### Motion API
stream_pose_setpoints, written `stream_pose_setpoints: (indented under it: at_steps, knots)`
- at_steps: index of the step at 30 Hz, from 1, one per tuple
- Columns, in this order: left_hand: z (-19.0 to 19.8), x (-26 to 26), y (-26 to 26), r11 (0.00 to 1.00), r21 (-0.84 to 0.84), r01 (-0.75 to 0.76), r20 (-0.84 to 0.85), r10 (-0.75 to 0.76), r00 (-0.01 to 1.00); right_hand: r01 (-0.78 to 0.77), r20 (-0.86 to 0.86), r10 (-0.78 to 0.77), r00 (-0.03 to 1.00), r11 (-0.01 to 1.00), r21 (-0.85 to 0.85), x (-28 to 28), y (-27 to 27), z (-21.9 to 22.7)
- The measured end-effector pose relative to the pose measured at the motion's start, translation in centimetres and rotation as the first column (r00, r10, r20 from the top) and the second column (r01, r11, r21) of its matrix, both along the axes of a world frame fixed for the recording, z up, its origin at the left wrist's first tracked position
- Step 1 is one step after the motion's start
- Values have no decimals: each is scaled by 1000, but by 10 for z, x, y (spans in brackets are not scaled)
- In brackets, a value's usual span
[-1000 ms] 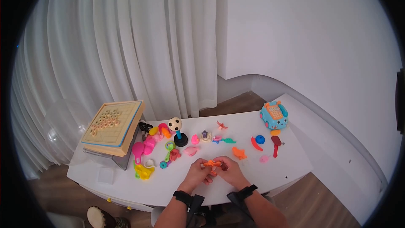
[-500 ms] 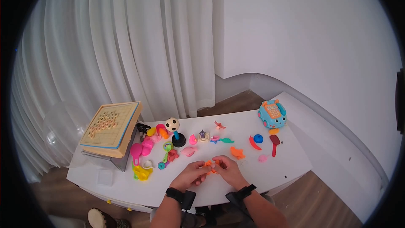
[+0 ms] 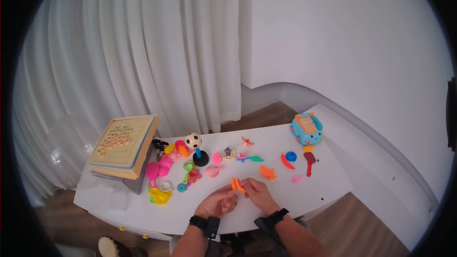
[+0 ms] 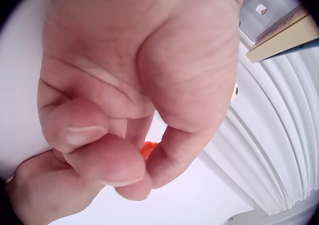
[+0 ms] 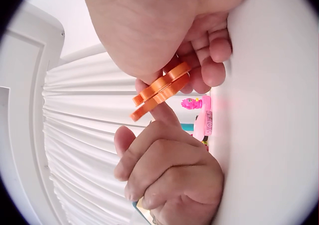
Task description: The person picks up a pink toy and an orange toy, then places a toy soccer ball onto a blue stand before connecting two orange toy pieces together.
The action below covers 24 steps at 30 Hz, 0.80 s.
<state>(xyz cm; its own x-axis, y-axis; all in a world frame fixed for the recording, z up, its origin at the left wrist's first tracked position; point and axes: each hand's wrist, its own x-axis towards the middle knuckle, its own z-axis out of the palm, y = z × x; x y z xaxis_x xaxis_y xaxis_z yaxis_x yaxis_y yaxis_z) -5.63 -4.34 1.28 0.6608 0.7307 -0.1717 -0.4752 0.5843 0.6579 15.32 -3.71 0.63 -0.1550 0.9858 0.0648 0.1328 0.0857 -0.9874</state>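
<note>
An orange toy (image 3: 237, 185) with a wavy edge, seen side-on as two stacked layers, is held above the table (image 3: 190, 214). My right hand (image 3: 258, 195) pinches it between thumb and fingers; the right wrist view shows the orange toy (image 5: 162, 88) under the right hand (image 5: 154, 30). My left hand (image 3: 217, 202) is close on its left. One straight finger of the left hand (image 5: 174, 170) reaches behind the toy, its thumb apart and its other fingers loosely curled. In the left wrist view, the left hand (image 4: 134, 85) mostly hides the orange toy (image 4: 148, 149).
Behind the hands lie an orange toy (image 3: 268, 172), a pink toy (image 3: 212, 171) and a green toy (image 3: 256, 158). A soccer-ball stand (image 3: 200, 158), a board with round pieces (image 3: 123, 142) and yellow moulds (image 3: 159, 195) are left. A toy phone (image 3: 307, 130) stands back right.
The orange toy has turned from lying flatter between both hands to standing on edge at the right fingertips. The left thumb has moved off it, and the left fingers have drawn slightly away.
</note>
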Motion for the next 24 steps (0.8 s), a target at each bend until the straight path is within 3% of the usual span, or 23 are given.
stream_pose_setpoints:
  at_steps: [2,4,7,8,10,13,19,24]
  knots:
    - [7,1,-3,1000,-12,-9,21,9,1000,-4,16,5,1000,1000,-27,2,0,-4]
    - [21,1,-2,998,0,60,-8,-60,998,-76,-175,65,982,996,-54,7,2,-13]
    - [18,1,1,996,75,56,-36,-54,998,-125,-223,113,968,991,-43,11,2,-12]
    - [18,1,1,996,76,54,-35,-51,998,-128,-223,115,968,991,-42,14,2,-11]
    - [17,0,0,997,58,59,-58,-55,997,-220,-49,218,975,973,-64,21,3,-7]
    - [5,-2,5,997,-61,57,-84,-62,995,-326,-69,324,944,945,-36,26,4,6]
    - [6,-4,6,995,-4,99,-142,-99,985,-281,-117,265,957,950,-140,23,-4,36]
    - [2,-7,5,994,-9,106,-90,-107,990,-284,-91,272,958,941,-185,25,3,28]
